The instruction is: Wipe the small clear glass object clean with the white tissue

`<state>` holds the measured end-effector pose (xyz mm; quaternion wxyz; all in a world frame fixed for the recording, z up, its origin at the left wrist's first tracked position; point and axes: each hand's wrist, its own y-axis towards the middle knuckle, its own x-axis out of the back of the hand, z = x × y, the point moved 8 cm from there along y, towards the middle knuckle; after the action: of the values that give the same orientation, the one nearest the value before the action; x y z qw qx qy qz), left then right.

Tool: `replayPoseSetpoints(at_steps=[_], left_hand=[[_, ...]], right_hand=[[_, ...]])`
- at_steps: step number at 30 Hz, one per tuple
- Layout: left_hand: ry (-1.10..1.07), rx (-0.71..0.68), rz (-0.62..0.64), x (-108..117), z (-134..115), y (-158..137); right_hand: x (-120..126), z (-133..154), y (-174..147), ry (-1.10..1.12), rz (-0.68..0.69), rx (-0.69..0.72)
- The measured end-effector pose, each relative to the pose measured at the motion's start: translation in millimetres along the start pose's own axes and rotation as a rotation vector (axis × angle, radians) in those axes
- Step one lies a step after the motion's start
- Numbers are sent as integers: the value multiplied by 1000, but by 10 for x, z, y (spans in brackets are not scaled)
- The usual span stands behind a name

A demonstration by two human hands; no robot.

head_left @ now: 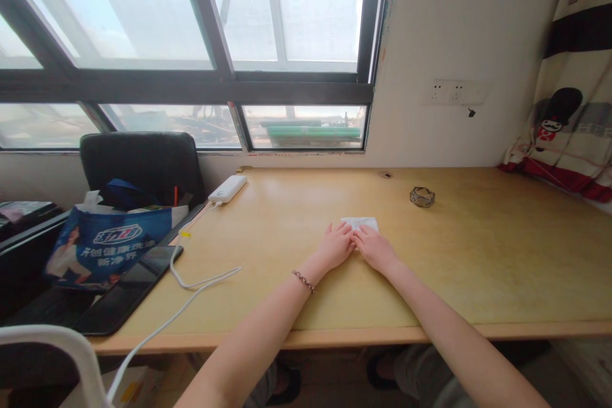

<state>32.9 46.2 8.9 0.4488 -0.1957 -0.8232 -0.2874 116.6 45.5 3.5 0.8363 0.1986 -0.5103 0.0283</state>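
A small piece of white paper (367,222), apparently folded, lies on the wooden desk in front of me. My left hand (337,245) rests palm down over its left and near part, fingers bent and touching it. Right beside it, my right hand (375,248) bears on the paper's near edge with its fingers closed together. The fingertips of both hands meet at the middle, and the near part of the sheet is hidden beneath them. A beaded bracelet (305,281) circles my left wrist.
On the desk (478,268) stand a dark openwork ring-shaped object (422,197) and, farther left, a white power bank (228,189) with a white cable (210,280). A black tablet-like slab (134,290) juts over the left edge. A blue bag (112,245) sits on a black chair (142,166).
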Motion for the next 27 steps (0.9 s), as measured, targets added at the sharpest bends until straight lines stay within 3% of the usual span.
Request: replayPoseSetpoints(at_steps=[4, 7, 15, 18, 23, 27], left_hand=[[-17, -96, 42, -12, -106, -20], [14, -153, 56, -25, -160, -36], [144, -166, 83, -59, -144, -36], [148, -171, 77, -55, -143, -33], [126, -149, 12, -19, -105, -13], [11, -74, -126, 70, -25, 1]], right_hand=[[131, -79, -146, -90, -12, -29], [294, -294, -309, -95, -6, -65], [876, -1390, -896, -192, -56, -225], [1057, -1666, -1067, -193, -106, -241], [1141, -1827, -1178, -175, -125, -209], [1143, -1778, -1171, -153, -173, -162]])
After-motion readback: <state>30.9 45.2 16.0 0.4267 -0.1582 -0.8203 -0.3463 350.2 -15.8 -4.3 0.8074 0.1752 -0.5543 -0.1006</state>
